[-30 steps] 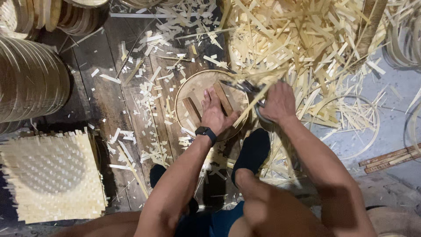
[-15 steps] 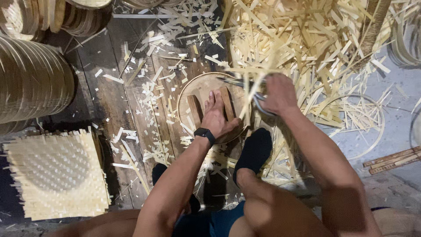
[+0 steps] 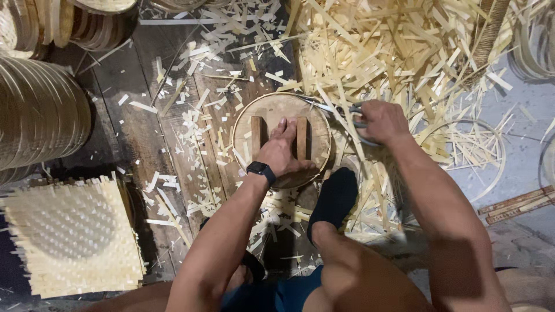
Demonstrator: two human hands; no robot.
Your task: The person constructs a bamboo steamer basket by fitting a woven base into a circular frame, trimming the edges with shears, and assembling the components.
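A round wooden disc (image 3: 277,115) with two upright wooden bars lies on the dark plank floor. My left hand (image 3: 281,151), a black watch on its wrist, presses flat on the disc between the bars. My right hand (image 3: 378,121) grips metal scissors (image 3: 335,108) at the disc's right rim, blades pointing left along the edge. Pale bamboo strips (image 3: 399,52) stick out around the disc and under the scissors. My foot in a black sock (image 3: 335,196) rests just below the disc.
A square woven bamboo mat (image 3: 69,234) lies at the lower left. Stacks of round bamboo hoops (image 3: 40,110) stand at the left and top left. Cut strips litter the floor. More hoops (image 3: 532,40) sit at the right, wooden sticks (image 3: 517,203) lower right.
My right hand has moved up and along the disc's right rim with the scissors. My left hand shifted slightly on the disc. A long strip that stood by the scissors is gone.
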